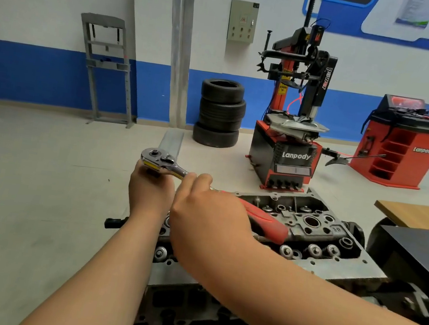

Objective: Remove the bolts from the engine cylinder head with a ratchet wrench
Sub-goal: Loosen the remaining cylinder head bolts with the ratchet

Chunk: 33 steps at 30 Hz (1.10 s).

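A ratchet wrench with a chrome head and a red handle is held in the air above the left end of the grey engine cylinder head. My left hand grips under the chrome head, fingers closed around whatever hangs below it, which is hidden. My right hand wraps the wrench's shaft and the front of the red handle. Several bolts and valve springs show on the cylinder head to the right of my hands.
A wooden table and a black box stand at the right. A stack of tyres, a red-black tyre changer and a red wheel balancer stand on the floor behind. Open floor lies to the left.
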Available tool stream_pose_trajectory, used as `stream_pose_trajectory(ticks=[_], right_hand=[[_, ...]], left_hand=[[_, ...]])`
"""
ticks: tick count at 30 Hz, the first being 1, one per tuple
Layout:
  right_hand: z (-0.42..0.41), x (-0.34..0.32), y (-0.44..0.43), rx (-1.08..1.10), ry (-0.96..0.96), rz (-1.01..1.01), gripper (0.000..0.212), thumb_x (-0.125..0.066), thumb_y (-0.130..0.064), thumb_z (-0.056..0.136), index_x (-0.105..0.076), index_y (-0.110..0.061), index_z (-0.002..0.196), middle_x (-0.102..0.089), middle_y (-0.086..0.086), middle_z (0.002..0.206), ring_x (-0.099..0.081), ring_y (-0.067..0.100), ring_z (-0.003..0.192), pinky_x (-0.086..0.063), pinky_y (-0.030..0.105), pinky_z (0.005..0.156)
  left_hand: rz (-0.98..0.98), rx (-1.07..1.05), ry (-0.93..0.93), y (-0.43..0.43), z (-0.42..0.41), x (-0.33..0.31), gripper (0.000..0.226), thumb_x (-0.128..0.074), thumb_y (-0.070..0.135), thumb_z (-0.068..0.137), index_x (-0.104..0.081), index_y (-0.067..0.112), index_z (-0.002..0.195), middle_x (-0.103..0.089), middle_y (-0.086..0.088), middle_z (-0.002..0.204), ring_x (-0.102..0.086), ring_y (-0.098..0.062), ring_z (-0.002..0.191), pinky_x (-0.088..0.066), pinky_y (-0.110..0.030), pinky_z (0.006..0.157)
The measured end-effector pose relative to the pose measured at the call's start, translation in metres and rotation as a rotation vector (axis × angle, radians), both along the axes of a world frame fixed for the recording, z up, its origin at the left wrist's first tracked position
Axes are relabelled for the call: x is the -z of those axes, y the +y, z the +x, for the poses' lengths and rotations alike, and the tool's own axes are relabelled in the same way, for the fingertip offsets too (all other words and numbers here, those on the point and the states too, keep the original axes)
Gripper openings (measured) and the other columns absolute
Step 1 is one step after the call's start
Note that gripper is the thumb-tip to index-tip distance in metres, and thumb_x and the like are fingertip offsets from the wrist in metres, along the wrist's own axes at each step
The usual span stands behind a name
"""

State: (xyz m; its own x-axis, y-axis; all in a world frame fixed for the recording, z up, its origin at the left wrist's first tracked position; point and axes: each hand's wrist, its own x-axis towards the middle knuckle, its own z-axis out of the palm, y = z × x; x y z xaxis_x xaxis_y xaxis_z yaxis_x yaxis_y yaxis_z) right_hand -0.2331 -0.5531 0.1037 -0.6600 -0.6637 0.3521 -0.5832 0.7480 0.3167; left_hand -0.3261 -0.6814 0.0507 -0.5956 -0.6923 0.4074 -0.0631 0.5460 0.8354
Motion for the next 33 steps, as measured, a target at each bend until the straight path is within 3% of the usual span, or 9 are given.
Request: stream_pose_trajectory(ticks=[3,7,10,13,17,20,23,26,33], right_hand=[[-0.02,-0.007,-0.002,0.034,-0.006,-0.038,0.044,-0.046,-0.009,0.088,-0.036,0.007,0.128,-0.047,0.022,0.114,-0.045,0.024,0.069,-0.016,0.027,0.043],[-0.08,-0.021,-0.006,0.103,-0.047,-0.104,0.028,-0.053,-0.017,0.087,-0.046,-0.015,0.114,-0.055,0.005,0.103,-0.042,0.023,0.066,-0.02,0.028,0.045],[-0.122,-0.025,-0.035,0.075,-0.169,-0.125,0.031,-0.052,-0.02,0.089,-0.051,-0.018,0.119,-0.055,0.005,0.114,-0.056,0.026,0.09,-0.042,0.036,0.063],[-0.142,-0.025,-0.07,-0.005,-0.327,-0.123,0.033,-0.055,-0.014,0.088,-0.051,-0.014,0.12,-0.049,0.007,0.122,-0.052,0.032,0.11,-0.045,0.041,0.082],[-0.147,-0.032,-0.08,-0.071,-0.171,0.023,0.026,-0.054,-0.018,0.088,-0.055,-0.02,0.114,-0.054,0.002,0.119,-0.04,0.032,0.119,-0.037,0.044,0.091],[-0.151,-0.043,-0.064,-0.022,-0.019,0.183,0.009,-0.053,-0.028,0.09,-0.052,-0.02,0.087,-0.055,0.0,0.09,-0.04,0.026,0.106,-0.03,0.045,0.094],[-0.149,-0.051,-0.045,-0.054,-0.401,0.101,0.027,-0.058,-0.035,0.088,-0.056,-0.01,0.076,-0.059,0.003,0.072,-0.058,0.024,0.078,-0.045,0.034,0.076],[-0.142,-0.055,-0.039,-0.113,-0.75,-0.018,0.032,-0.067,-0.036,0.082,-0.065,-0.005,0.09,-0.059,0.006,0.07,-0.058,0.019,0.057,-0.047,0.025,0.052],[-0.145,-0.051,-0.044,-0.071,-1.091,-0.292,0.061,-0.039,-0.07,0.085,-0.059,-0.013,0.081,-0.048,-0.002,0.055,-0.038,0.013,0.042,-0.042,0.026,0.051]], left_hand=[[-0.021,0.0,-0.022,-0.002,0.0,0.002,0.01,-0.047,0.003,0.088,-0.058,0.001,0.087,-0.057,-0.009,0.076,-0.047,-0.022,0.065,-0.031,-0.022,0.05],[0.222,0.036,0.078,0.0,0.002,0.004,0.008,-0.054,0.011,0.086,-0.055,0.012,0.077,-0.053,0.003,0.065,-0.047,-0.014,0.058,-0.032,-0.022,0.049],[0.366,0.096,0.172,-0.003,0.001,0.004,0.006,-0.062,0.013,0.078,-0.057,0.017,0.077,-0.059,0.001,0.067,-0.052,-0.015,0.059,-0.035,-0.025,0.052],[0.466,0.155,0.221,-0.008,0.0,0.004,0.007,-0.06,0.015,0.075,-0.059,0.019,0.069,-0.059,-0.001,0.06,-0.053,-0.025,0.058,-0.038,-0.028,0.055],[0.573,0.24,0.163,-0.011,0.008,0.001,0.004,-0.062,0.015,0.077,-0.062,0.016,0.073,-0.058,0.002,0.052,-0.052,-0.022,0.052,-0.042,-0.03,0.056],[0.307,0.422,-0.105,-0.032,0.021,-0.011,0.007,-0.067,0.019,0.082,-0.068,0.012,0.08,-0.067,0.002,0.066,-0.059,-0.016,0.063,-0.046,-0.03,0.066],[0.171,0.639,-0.287,-0.049,0.035,-0.022,0.009,-0.063,0.019,0.091,-0.07,0.018,0.085,-0.075,0.001,0.079,-0.07,-0.018,0.081,-0.053,-0.033,0.08],[0.098,0.66,-0.284,-0.046,0.039,-0.025,0.012,-0.062,0.015,0.092,-0.07,0.019,0.083,-0.075,0.0,0.076,-0.07,-0.012,0.073,-0.054,-0.033,0.078],[0.038,0.647,-0.287,-0.045,0.037,-0.023,0.014,-0.06,0.02,0.091,-0.068,0.022,0.08,-0.074,0.004,0.076,-0.07,-0.012,0.072,-0.054,-0.037,0.08]])
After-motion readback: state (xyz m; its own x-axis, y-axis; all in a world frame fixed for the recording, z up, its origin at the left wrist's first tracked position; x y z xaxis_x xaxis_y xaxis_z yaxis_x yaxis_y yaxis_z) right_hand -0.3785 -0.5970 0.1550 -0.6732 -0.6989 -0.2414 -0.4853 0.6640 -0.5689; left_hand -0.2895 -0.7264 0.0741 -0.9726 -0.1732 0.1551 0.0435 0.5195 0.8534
